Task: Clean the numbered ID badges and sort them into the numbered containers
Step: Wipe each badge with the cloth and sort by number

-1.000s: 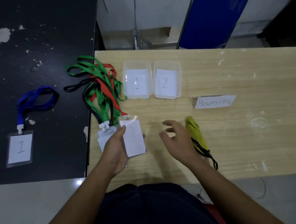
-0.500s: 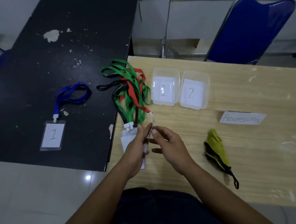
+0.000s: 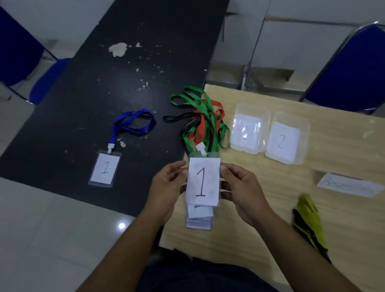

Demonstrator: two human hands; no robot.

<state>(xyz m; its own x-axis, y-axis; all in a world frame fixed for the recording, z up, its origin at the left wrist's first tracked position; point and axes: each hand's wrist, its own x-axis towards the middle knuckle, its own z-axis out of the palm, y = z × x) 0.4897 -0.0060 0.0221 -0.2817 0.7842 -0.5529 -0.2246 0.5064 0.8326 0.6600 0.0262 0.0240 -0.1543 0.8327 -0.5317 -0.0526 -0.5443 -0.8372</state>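
Wooden table [image 3: 353,148] | two containers [image 3: 251,106] | left hand [image 3: 165,191], right hand [image 3: 244,192] fingers [image 3: 228,168] pinching one badge [image 3: 203,180]

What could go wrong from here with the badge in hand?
The clear plastic badge marked 1, pinched by the left hand and right hand, looks clipped to the tangled green, red and black lanyards; lifting it may drag the pile. The yellow cloth lies apart, so cleaning could get skipped.

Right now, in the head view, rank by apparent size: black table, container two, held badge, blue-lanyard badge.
black table
container 2
held badge
blue-lanyard badge
Last two unsure: the held one is nearer the camera.
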